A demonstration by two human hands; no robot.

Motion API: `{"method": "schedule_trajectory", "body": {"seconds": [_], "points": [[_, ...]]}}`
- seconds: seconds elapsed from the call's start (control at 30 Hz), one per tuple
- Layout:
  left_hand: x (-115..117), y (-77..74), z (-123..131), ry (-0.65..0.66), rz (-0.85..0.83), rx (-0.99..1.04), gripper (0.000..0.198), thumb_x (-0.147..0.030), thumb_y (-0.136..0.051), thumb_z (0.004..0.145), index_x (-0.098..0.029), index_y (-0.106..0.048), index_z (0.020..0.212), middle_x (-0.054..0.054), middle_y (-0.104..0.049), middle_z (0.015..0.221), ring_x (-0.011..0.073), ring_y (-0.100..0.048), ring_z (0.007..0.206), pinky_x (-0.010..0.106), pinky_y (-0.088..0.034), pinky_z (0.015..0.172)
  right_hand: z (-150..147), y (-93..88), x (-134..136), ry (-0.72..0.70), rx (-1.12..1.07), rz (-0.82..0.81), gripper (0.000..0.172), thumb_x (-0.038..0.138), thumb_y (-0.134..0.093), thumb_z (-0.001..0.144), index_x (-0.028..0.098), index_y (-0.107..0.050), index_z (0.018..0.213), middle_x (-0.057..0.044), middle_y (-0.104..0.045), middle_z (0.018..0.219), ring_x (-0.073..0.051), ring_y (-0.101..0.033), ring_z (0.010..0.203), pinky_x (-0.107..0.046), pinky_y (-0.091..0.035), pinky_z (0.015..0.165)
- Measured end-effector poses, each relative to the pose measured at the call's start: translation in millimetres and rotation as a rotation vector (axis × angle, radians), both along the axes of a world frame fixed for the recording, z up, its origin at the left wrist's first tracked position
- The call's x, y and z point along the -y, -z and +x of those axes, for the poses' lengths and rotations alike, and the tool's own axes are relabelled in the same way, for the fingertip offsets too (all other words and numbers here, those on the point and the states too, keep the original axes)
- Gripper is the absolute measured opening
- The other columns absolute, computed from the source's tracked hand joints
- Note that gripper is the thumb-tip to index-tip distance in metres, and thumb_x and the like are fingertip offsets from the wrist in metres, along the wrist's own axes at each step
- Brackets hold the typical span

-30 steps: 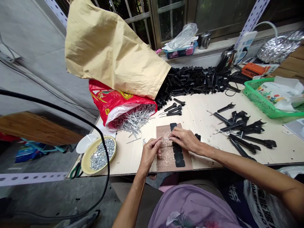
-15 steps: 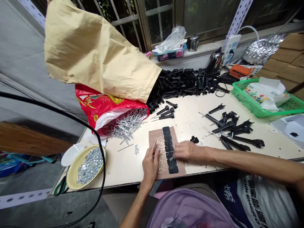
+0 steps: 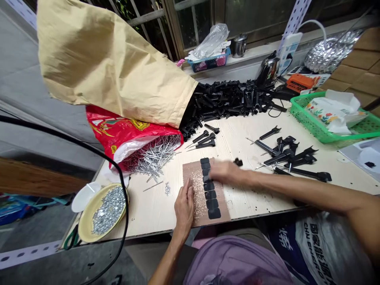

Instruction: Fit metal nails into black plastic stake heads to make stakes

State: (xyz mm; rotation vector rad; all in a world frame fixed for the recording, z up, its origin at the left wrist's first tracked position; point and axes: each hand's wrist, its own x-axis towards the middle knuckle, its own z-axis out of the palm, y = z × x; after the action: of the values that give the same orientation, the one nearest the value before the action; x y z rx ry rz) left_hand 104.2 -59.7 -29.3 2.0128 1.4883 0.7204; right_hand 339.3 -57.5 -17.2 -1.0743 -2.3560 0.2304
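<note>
While left hand [image 3: 184,206] meets the board [image 3: 222,204] along its left edge, right hand [image 3: 227,172] blurred at black pads [image 3: 212,204], neither grip readable

Board [image 3: 222,194]: brown, with pale speckles.
Flat pieces [image 3: 209,186]: all black.
Tabletop [image 3: 234,138]: pale cream, with fine wood grain.
Large sack [image 3: 118,59]: plain tan.
Smaller bag [image 3: 99,122]: red with yellow marks, white inside.
Thin pins [image 3: 157,158]: silver.
Bowl [image 3: 84,221]: yellow.
Basket [image 3: 341,139]: bright green.
Packet [image 3: 322,109]: white, with orange and yellow flowers.
Shirt [image 3: 237,253]: purple.
</note>
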Motion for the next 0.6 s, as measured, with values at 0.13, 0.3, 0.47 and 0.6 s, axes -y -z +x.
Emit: {"method": "schedule_trajectory", "body": {"seconds": [0.13,0.3,0.47,0.6], "points": [[0,-0.2,0,0.0,0.017,0.007,0.041,-0.032,-0.036,0.093,-0.021,-0.049,0.131,0.009,-0.065,0.106,0.0186,-0.063,0.09,0.031,-0.049,0.079,11,4.8,-27,0.068,0.022,0.004,0.035,0.024,-0.032,0.097,0.014,-0.061,0.081,-0.005,-0.056,0.076,-0.013,-0.045,0.072,-0.025,-0.04,0.058],[0,0.5,1,0.002,0.004,0.011,0.042,-0.032,-0.034,0.094,-0.021,-0.047,0.132,0.01,-0.064,0.11,0.0195,-0.062,0.095,0.032,-0.047,0.082,5,11.4,-19,-0.042,0.081,0.061,0.032,0.024,-0.034,0.097,0.015,-0.061,0.082,-0.004,-0.056,0.076,-0.014,-0.044,0.075,-0.025,-0.036,0.062],[2,0.9,1,0.016,-0.004,0.023,0.042,-0.032,-0.033,0.094,-0.02,-0.046,0.133,0.011,-0.062,0.114,0.0201,-0.061,0.099,0.034,-0.047,0.084,-12,5.8,10,-0.071,0.103,0.01,0.032,0.019,-0.032,0.097,0.015,-0.059,0.08,-0.003,-0.056,0.074,-0.013,-0.044,0.071,-0.024,-0.036,0.061],[3,1.1,0,0.013,0.002,0.03,0.041,-0.03,-0.034,0.094,-0.021,-0.047,0.132,0.01,-0.062,0.116,0.0202,-0.061,0.099,0.035,-0.047,0.084,-11,-2.2,33,-0.32,0.151,-0.007,0.028,0.02,-0.036,0.096,0.017,-0.06,0.083,-0.003,-0.058,0.076,-0.012,-0.048,0.073,-0.024,-0.036,0.059]]}}
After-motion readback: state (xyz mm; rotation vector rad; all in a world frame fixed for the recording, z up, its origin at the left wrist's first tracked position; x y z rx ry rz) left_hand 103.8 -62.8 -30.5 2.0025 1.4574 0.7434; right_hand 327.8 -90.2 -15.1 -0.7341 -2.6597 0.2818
